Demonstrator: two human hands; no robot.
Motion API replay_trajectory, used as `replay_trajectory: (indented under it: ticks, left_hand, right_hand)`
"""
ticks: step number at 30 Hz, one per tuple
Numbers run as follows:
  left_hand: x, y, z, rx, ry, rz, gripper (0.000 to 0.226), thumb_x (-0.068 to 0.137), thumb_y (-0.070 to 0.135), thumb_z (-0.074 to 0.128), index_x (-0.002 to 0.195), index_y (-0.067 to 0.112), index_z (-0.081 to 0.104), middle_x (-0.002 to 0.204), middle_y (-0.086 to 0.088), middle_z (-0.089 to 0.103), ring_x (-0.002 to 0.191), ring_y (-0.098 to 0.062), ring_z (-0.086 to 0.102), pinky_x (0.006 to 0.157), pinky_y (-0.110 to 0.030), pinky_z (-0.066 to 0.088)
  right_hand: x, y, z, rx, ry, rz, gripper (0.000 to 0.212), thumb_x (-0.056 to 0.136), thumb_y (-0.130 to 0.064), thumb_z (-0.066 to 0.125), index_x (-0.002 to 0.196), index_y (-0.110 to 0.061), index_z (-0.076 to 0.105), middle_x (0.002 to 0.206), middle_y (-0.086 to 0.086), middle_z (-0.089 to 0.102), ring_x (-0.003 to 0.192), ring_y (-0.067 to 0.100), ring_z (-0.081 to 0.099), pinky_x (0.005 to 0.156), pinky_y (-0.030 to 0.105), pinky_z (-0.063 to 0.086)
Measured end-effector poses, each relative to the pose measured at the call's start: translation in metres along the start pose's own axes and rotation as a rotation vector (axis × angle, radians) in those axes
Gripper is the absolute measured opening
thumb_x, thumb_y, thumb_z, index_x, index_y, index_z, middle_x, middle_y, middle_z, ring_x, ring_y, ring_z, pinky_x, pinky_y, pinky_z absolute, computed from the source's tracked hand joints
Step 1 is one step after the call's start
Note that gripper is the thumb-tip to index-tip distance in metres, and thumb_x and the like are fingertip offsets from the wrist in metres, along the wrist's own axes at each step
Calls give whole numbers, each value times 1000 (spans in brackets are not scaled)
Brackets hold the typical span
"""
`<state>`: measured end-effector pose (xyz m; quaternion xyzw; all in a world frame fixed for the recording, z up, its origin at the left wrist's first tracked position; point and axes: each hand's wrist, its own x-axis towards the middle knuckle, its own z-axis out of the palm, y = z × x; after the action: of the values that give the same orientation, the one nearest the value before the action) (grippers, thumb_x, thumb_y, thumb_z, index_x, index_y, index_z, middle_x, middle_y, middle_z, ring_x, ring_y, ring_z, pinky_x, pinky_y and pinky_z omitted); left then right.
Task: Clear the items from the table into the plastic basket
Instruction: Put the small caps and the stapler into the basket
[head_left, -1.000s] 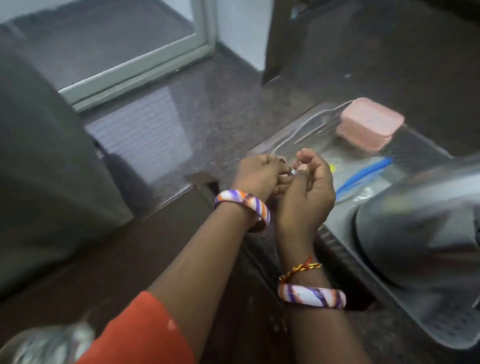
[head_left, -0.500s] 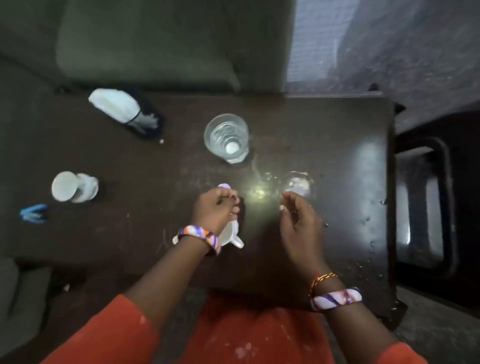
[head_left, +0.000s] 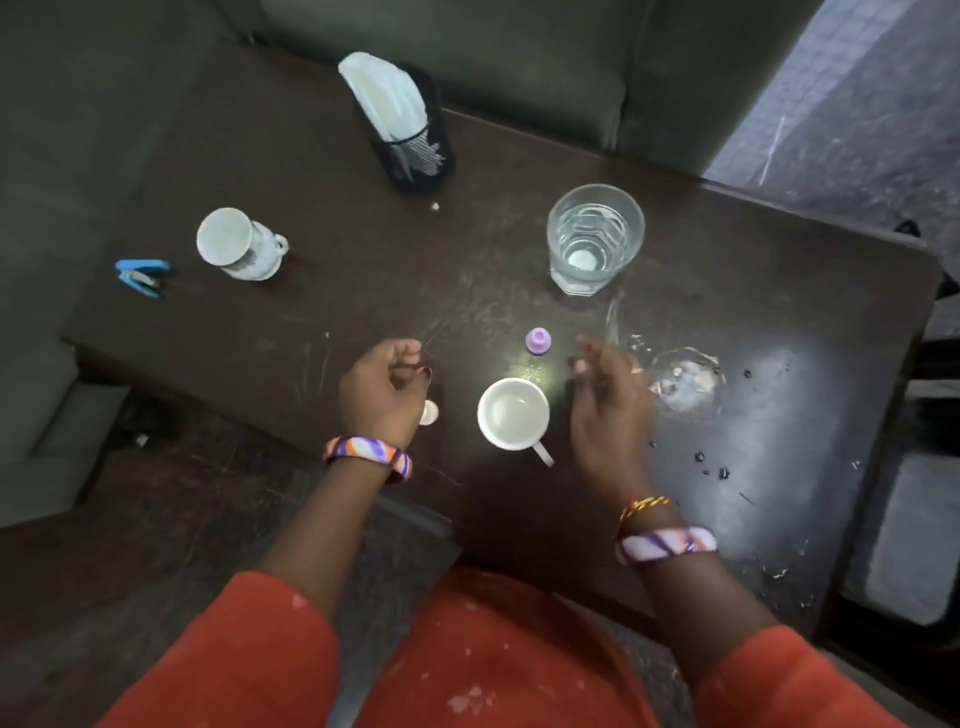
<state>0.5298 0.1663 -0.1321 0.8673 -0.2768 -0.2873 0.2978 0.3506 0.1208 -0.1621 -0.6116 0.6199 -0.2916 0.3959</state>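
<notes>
On the dark table (head_left: 810, 332) a white cup (head_left: 513, 413) stands between my two hands. My left hand (head_left: 382, 389) hovers just left of it, fingers loosely curled, holding nothing. My right hand (head_left: 608, 400) hovers to the cup's right, fingers apart and empty. A small purple cap (head_left: 538, 340) lies just beyond the cup. A clear glass tumbler (head_left: 594, 240) stands farther back. A small round white object (head_left: 429, 413) lies by my left wrist. A white mug (head_left: 239, 244) and a blue clip (head_left: 141, 277) are at the far left. The plastic basket is out of view.
A black holder with white tissues (head_left: 402, 124) stands at the table's back edge. A small clear glass dish (head_left: 685, 376) and scattered dark crumbs lie to the right. A green sofa (head_left: 519, 52) runs behind the table. A dark shelf unit (head_left: 930, 467) sits at the right.
The view swung from the basket area to the table. My left hand has come off the white cup and moved left; the cup and purple cap now show fully.
</notes>
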Motion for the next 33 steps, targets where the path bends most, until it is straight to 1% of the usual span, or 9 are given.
replay_trajectory:
  ticks: [3,6,12,15,17,20,24,27,33]
  left_hand:
    - [-1,-11,-9,267,-177,143,48,69,13,76,115,11,63,119,-12,62,105,-23,60,94,-28,44]
    - [-4,-29,-7,509,-443,181,63,65,21,80,124,20,57,133,-12,49,123,-26,49,105,-28,37]
    - [2,-46,1,389,-299,222,30,76,-5,56,94,10,75,106,-15,67,98,-32,65,88,-33,51]
    - [15,-44,-13,206,-233,193,22,78,1,62,95,8,73,99,-14,73,91,-25,69,82,-24,49]
    - [25,-38,-28,10,-190,87,16,74,6,71,89,12,68,87,-9,73,73,-4,68,67,-14,50]
    - [40,-23,-54,-211,-250,19,25,70,5,76,69,24,59,68,0,65,51,7,58,58,-13,49]
    - [43,16,-83,-294,-394,166,25,73,1,72,79,24,65,74,-1,68,62,0,63,70,-28,55]
    - [29,51,-77,-195,-491,352,30,75,1,69,90,26,68,90,-6,69,79,-19,68,75,-27,56]
    - [-50,124,-2,-125,-855,697,34,75,1,66,89,31,63,83,16,62,82,-13,68,77,-24,57]
  right_hand:
    - [40,-9,-5,-87,-171,-126,37,85,5,50,115,-10,65,115,14,65,97,16,58,76,4,33]
    - [67,-15,5,-293,-501,-273,33,83,3,55,109,-11,70,117,11,63,101,21,60,74,7,32]
    - [78,-21,29,-532,-657,-342,20,76,2,56,79,-8,73,91,16,70,84,33,66,75,39,54]
    - [78,-47,39,-456,-532,-287,14,71,4,56,71,-3,68,72,13,69,72,29,65,67,27,51]
    - [71,-75,40,-375,-422,-263,9,76,0,59,76,-4,67,63,2,64,65,12,63,57,11,40]
    - [57,-112,44,-272,-314,-226,10,84,-13,61,88,-14,70,70,0,62,69,12,60,65,20,42]
    - [28,-129,40,-16,-113,-67,14,83,-12,63,83,-24,70,68,-6,66,66,18,66,67,33,56]
    - [0,-126,21,143,169,62,23,83,-6,63,82,-29,66,75,-10,67,68,16,67,65,18,54]
    - [-64,-81,-76,104,646,210,30,80,-7,66,81,-36,58,77,-14,69,70,5,67,67,20,53]
